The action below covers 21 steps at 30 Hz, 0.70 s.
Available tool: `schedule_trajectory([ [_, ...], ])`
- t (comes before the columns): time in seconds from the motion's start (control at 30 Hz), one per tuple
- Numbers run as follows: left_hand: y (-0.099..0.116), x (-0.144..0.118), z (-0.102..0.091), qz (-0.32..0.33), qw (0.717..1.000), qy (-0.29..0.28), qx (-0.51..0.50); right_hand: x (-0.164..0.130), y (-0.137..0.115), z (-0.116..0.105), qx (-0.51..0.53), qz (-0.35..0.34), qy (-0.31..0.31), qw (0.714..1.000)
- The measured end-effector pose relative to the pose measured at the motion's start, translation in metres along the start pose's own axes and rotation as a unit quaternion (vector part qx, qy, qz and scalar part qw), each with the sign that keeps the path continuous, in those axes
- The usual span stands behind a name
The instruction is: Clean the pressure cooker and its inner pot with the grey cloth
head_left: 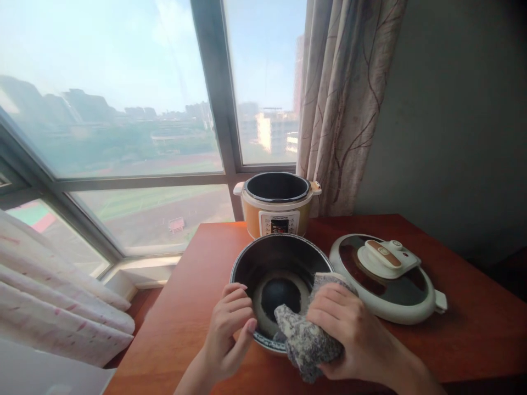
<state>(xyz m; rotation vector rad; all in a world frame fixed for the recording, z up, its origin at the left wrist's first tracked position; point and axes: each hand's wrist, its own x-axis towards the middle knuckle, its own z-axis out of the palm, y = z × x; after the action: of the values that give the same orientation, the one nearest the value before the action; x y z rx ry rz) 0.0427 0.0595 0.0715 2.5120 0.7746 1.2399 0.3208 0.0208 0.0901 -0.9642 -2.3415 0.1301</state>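
The left hand (230, 323) gripped the near rim of the pot (280, 274), its fingers (236, 302) curled over the edge. The right hand (346, 334) held a grey cloth (307, 340), fingers closed around it, pressing it over the pot's rim. The pot sat on the desk (185, 307), with the cooker (276, 206) behind it and the lid (387, 277) just to its right.

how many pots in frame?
2. One inner pot sits inside the cooker base by the window. The other inner pot is on the table in front, left hand at its rim. None seem hidden.
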Motion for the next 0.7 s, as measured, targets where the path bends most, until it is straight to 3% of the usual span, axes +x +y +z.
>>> schedule_trajectory([
  [0.17,-0.015,0.000,-0.011,0.006,0.998,0.010,-0.054,-0.001,0.007,-0.016,0.005,0.004,-0.019,1.000],
  [0.33,-0.016,0.000,-0.016,0.028,0.998,0.026,-0.046,-0.005,0.006,-0.009,0.014,0.017,0.007,1.000],
  [0.47,0.010,-0.005,-0.010,0.041,0.999,0.016,0.006,-0.005,-0.004,0.002,0.019,0.029,0.027,0.999],
  [0.6,0.043,-0.013,0.008,0.031,0.993,-0.032,0.110,-0.002,-0.019,0.015,0.022,0.058,0.061,0.996],
  [0.7,0.054,-0.018,0.023,0.024,0.984,-0.020,0.175,0.000,-0.027,0.027,0.003,0.047,0.113,0.993],
])
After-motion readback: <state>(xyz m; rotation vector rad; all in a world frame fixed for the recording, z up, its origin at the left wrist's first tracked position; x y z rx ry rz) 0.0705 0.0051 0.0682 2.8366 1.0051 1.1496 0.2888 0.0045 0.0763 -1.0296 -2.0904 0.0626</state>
